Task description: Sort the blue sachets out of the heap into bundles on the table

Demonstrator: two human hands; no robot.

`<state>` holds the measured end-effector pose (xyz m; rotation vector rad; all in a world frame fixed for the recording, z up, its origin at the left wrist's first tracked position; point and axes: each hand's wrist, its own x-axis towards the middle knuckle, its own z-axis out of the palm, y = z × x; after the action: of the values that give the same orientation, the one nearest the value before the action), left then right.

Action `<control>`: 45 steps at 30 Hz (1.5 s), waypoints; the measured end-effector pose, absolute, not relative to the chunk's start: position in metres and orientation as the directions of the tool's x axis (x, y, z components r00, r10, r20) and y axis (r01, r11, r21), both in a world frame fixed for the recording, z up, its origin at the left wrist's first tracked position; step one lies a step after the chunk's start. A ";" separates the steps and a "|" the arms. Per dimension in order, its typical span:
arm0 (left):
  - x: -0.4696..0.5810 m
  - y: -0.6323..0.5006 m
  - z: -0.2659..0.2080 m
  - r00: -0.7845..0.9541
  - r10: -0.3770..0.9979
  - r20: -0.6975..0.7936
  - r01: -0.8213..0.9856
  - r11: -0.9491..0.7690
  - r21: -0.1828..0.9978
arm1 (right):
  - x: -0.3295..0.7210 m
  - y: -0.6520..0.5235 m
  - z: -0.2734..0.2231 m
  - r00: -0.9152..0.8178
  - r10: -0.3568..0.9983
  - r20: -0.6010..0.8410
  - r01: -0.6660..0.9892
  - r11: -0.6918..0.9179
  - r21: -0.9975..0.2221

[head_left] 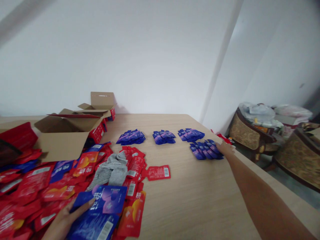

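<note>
My left hand (71, 213) is closed on blue packets (110, 198) with purple artwork, held at the lower left over a heap of red packets (32, 186). The thumb lies across the front of the upper blue packet. My right arm reaches out to the right table edge. There my right hand (226, 149) is beside a fanned pile of blue packets (206, 150) and touches its right end; its blurred fingers look apart. Three more blue piles, the left (131, 137), the middle (163, 137) and the right (190, 134), lie farther back.
Grey knitted fabric (112, 170) lies on the red heap. A lone red packet (158, 172) rests on the wooden table (185, 196). Open cardboard boxes (65, 140) stand at the left. Patterned chairs (246, 133) with plastic bags are beyond the right edge; a white wall is behind.
</note>
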<state>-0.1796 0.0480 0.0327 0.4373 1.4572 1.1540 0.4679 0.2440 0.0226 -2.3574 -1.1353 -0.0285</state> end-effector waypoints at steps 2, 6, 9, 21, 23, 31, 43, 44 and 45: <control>-0.176 0.045 0.038 -0.255 0.817 -0.518 -0.334 0.429 0.840 | 0.446 0.239 0.018 0.552 0.777 0.303 0.820 -0.441 -0.365; -0.168 0.039 0.049 -0.253 0.848 -0.465 -0.275 0.397 0.875 | 0.389 0.234 -0.002 0.077 0.923 0.377 0.996 -0.059 -0.060; -0.165 0.036 0.052 -0.254 0.868 -0.426 -0.238 0.371 0.898 | 0.361 0.238 -0.013 -0.066 0.953 0.295 0.996 0.043 0.081; -0.174 0.037 0.038 -0.231 0.900 -0.369 -0.193 0.330 0.924 | 0.360 0.245 -0.020 -0.006 0.988 0.152 0.998 -0.002 0.056; -0.175 0.038 0.037 -0.225 0.902 -0.370 -0.194 0.330 0.924 | 0.361 0.242 -0.019 0.002 0.989 0.146 0.999 -0.009 0.048; -0.181 0.041 0.028 -0.178 0.926 -0.334 -0.223 0.293 0.930 | 0.324 0.218 0.009 -0.084 0.923 0.376 0.995 0.096 -0.012; -0.197 0.031 0.046 -0.101 0.979 -0.176 -0.129 0.162 0.978 | 0.113 0.103 0.001 -0.175 0.975 0.135 0.932 0.208 -0.297; -0.201 0.029 0.050 -0.095 0.983 -0.159 -0.106 0.149 0.983 | 0.106 0.099 -0.007 -0.122 0.987 0.105 0.940 0.149 -0.308; -0.205 0.027 0.053 -0.090 0.986 -0.142 -0.085 0.134 0.987 | 0.098 0.096 -0.013 -0.101 0.991 0.087 0.937 0.124 -0.327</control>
<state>-0.2048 0.0270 0.0532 1.0022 1.2823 1.2113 0.0978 0.0956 -0.0128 -1.8892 -2.1220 0.2729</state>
